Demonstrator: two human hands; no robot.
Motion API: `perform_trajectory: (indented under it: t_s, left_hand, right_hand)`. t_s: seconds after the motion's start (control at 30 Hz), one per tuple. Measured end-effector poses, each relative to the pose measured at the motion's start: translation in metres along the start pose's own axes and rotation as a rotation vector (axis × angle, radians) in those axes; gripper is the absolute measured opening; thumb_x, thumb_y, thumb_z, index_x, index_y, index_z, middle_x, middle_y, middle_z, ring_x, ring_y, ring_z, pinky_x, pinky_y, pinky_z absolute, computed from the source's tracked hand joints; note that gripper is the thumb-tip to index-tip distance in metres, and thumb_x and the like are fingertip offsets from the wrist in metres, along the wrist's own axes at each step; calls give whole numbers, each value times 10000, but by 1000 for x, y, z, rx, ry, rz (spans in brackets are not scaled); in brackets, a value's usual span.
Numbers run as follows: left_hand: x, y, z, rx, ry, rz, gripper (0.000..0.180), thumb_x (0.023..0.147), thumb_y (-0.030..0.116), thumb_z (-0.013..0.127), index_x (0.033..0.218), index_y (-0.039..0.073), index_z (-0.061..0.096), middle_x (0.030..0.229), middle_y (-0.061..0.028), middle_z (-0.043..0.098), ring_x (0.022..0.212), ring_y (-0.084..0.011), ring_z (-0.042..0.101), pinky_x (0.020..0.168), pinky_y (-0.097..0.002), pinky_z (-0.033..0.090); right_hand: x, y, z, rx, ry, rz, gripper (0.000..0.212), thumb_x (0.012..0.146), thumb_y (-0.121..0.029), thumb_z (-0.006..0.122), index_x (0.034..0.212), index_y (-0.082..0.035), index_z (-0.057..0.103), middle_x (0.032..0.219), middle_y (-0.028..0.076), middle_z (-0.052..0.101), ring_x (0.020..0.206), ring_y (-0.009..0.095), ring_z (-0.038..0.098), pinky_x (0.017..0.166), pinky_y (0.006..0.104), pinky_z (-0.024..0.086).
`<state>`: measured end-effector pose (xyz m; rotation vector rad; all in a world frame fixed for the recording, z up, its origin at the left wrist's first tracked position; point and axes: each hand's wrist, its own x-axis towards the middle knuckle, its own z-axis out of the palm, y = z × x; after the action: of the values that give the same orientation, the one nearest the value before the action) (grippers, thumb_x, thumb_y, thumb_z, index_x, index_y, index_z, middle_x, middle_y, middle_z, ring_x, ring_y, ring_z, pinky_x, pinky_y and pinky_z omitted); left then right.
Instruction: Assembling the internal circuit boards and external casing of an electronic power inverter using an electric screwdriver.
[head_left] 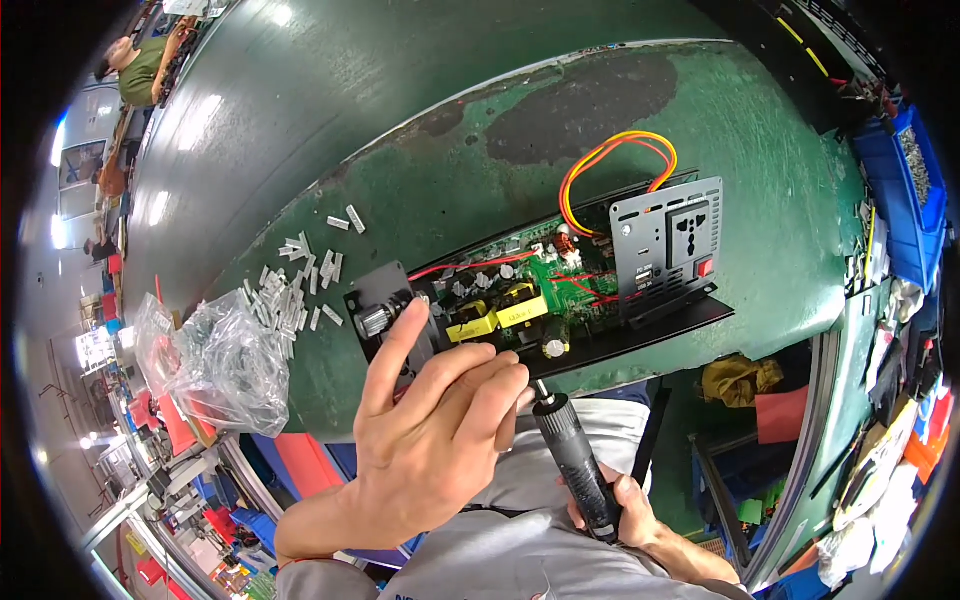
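Observation:
An opened power inverter (590,290) lies on the green worktable, its circuit board and yellow-wrapped transformers exposed in a black case. One end panel (650,245) carries a socket and a red switch; the other end panel (385,290) has a round terminal. My left hand (425,440) grips the inverter's near edge, index finger stretched to the terminal and the other fingers bent together. Its thumb is mostly hidden. In my right hand (640,510) is a black electric screwdriver (575,460), tilted with its bit at the case's near edge beside my left fingertips. Any screw there is hidden.
Many small pale strips (290,290) lie loose left of the inverter, beside a clear plastic bag (230,360). Yellow and red wires (620,145) loop up behind the socket panel. A blue bin (905,200) stands at the right. Another person (140,70) is far left.

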<state>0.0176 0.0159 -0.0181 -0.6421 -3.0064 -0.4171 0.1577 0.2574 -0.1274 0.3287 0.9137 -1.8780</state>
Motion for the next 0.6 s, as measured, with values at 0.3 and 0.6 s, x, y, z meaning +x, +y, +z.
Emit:
perform_trajectory:
  t_s: [0.3,0.6]
  left_hand:
    - [-7,11,-33,119,116,61,289,742,91,746,1029,66,730,955,-27,639,707,-217,539,712,-352,396]
    - [9,0,0,411,-193,223,222,733,152,694,925,39,701,883,-12,583,823,-166,528,761,-328,366]
  right_hand:
    - [-5,-10,12,-271,151,-11,616,1011,-564,529,1162,33,545,861,71,646,758,131,580,708,284,477]
    - [-2,3,1,-102,67,73,888,933,-754,431,1291,52,542,834,120,639,733,170,596,657,289,437]
